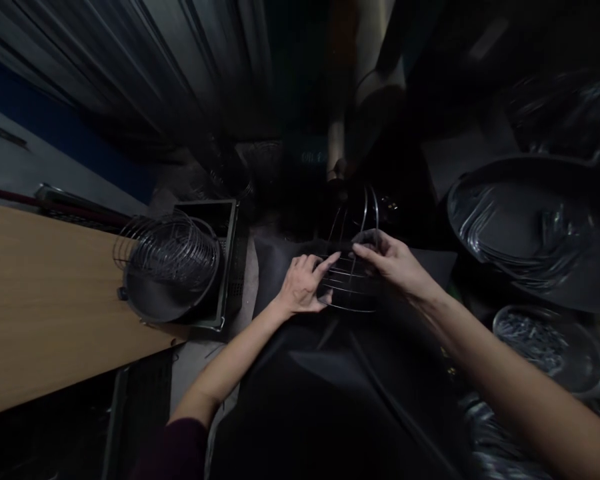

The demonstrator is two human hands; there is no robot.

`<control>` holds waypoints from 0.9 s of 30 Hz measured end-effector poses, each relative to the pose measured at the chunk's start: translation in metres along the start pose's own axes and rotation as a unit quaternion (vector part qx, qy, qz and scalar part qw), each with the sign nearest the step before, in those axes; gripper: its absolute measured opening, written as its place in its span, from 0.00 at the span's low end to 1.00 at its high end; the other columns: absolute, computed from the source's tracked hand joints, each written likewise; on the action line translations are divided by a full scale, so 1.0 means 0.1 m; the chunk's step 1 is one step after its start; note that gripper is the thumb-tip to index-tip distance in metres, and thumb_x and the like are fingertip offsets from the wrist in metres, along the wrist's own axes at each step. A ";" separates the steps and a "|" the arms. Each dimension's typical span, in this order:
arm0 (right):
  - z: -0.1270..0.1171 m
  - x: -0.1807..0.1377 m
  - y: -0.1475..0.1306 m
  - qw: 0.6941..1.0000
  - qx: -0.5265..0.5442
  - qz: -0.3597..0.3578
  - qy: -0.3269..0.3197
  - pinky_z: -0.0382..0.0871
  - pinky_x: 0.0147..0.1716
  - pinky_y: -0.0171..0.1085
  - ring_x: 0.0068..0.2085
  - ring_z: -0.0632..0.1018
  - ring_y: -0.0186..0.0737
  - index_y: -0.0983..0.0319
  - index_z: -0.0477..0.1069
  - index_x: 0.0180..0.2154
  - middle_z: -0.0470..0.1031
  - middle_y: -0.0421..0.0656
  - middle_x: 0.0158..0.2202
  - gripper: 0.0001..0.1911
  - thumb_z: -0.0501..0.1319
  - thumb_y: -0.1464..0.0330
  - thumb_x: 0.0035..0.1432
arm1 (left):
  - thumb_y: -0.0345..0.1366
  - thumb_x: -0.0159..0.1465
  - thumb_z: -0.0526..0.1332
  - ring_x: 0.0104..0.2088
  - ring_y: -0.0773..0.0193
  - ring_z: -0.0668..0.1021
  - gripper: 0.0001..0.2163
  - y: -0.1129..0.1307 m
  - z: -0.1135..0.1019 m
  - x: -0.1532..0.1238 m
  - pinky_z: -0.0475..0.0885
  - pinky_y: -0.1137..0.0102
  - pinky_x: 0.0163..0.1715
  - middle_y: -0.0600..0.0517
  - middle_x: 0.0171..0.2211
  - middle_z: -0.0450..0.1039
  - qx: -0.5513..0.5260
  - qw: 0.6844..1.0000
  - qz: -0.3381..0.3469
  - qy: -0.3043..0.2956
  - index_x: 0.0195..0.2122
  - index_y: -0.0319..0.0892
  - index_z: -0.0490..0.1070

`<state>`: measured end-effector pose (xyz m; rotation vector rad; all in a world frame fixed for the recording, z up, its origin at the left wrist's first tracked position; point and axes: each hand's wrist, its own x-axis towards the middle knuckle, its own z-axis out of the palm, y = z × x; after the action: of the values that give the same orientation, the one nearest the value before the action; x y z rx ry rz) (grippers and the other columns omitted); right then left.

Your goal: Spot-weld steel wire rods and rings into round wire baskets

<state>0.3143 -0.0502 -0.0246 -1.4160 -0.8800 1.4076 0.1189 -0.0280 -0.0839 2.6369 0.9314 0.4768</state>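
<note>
A round wire fan guard [353, 267] lies on a dark surface in front of me, its thin metal rings catching the dim light. My left hand [304, 285] rests on its left side, fingers curled and the index finger stretched across the wires. My right hand [393, 263] grips the guard's upper right part, fingers closed around the wires. Both forearms reach in from the bottom of the view.
A stack of wire fan guards [167, 263] sits at the edge of a wooden table [45, 307] on the left. A large dark basin [535, 227] holds plastic-wrapped parts at the right. Below it, a metal bowl [555, 347] holds several small parts.
</note>
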 end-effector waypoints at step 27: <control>-0.06 1.29 -0.75 0.994 0.082 -0.049 0.044 0.46 0.12 0.27 0.14 0.57 0.24 0.61 0.63 0.27 0.58 0.31 0.15 0.25 0.73 0.59 0.32 | 0.29 0.45 0.66 0.42 0.57 0.73 0.34 -0.61 -0.18 1.18 0.71 0.58 0.44 0.46 0.44 0.64 -0.236 0.913 0.071 0.326 0.52 0.45 0.51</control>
<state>0.3408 0.0947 0.0034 -1.2834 -0.7498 1.3025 0.1654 0.0968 -0.0667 2.1135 0.6612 1.4744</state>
